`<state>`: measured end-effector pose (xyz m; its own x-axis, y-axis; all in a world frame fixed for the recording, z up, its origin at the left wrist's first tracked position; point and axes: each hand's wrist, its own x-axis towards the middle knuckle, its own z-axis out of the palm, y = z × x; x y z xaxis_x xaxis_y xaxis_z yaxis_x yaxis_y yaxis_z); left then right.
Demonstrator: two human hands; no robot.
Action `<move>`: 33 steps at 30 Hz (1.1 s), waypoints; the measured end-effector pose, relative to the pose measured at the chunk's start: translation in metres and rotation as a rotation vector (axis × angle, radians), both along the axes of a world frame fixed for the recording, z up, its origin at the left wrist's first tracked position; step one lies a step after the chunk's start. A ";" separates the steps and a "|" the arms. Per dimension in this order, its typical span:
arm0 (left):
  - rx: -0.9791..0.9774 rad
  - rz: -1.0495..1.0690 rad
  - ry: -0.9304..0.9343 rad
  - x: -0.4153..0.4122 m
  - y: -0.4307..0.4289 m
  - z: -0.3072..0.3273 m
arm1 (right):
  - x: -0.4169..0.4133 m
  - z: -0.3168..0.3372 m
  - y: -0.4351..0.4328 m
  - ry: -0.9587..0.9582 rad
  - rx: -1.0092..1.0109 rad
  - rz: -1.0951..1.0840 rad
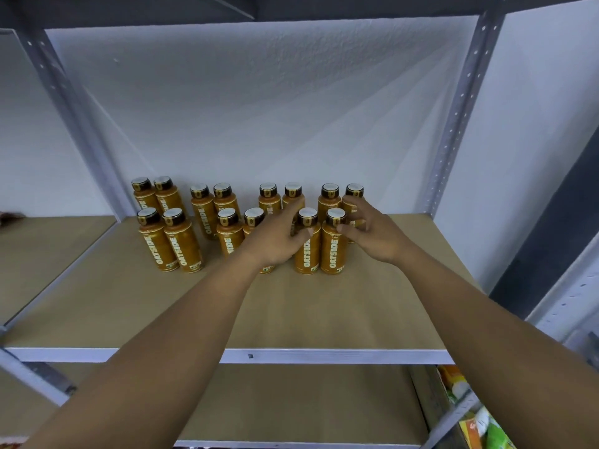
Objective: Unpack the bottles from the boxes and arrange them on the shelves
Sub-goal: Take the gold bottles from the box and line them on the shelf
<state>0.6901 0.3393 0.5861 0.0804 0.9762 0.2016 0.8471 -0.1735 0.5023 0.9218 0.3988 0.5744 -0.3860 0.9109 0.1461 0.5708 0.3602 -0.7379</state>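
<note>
brown board shelf [324, 312]: amber plastic bottles with dark caps [181, 244], labels read OATSIDE | left hand [275, 241]: fingers spread, touching bottles | right hand [372, 231]: fingers loosely curled, grip unclear

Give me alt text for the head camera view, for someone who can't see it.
A left hand and a right hand reach among orange Oatside bottles standing upright in pairs at the back of a brown shelf in a grey metal rack.

The bottles [181, 244] crowd the back of the shelf [324, 319] in 2 rows — only narrow gaps between clusters. Its front half lies open; 2 posts [453, 131] bound the sides — wall [259, 108] behind.
</note>
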 end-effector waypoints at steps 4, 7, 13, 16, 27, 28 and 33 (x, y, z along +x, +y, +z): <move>0.118 0.065 -0.090 0.004 -0.034 -0.034 | 0.000 -0.024 -0.034 0.118 -0.002 -0.103; 0.102 0.100 -0.003 -0.003 -0.055 -0.064 | -0.006 -0.053 -0.059 0.130 0.007 -0.216; 0.087 0.074 0.197 -0.026 -0.089 -0.101 | -0.036 -0.091 -0.109 -0.173 0.167 -0.220; 0.150 0.021 0.273 -0.038 -0.106 -0.112 | -0.055 -0.101 -0.132 -0.264 0.262 -0.196; 0.665 -0.146 0.108 -0.078 -0.196 -0.169 | -0.095 -0.156 -0.240 -0.210 0.685 -0.324; 0.673 -0.171 0.119 -0.079 -0.204 -0.176 | -0.098 -0.164 -0.251 -0.212 0.675 -0.315; 0.403 -0.132 0.114 -0.082 -0.240 -0.233 | -0.108 -0.217 -0.286 -0.200 0.442 -0.236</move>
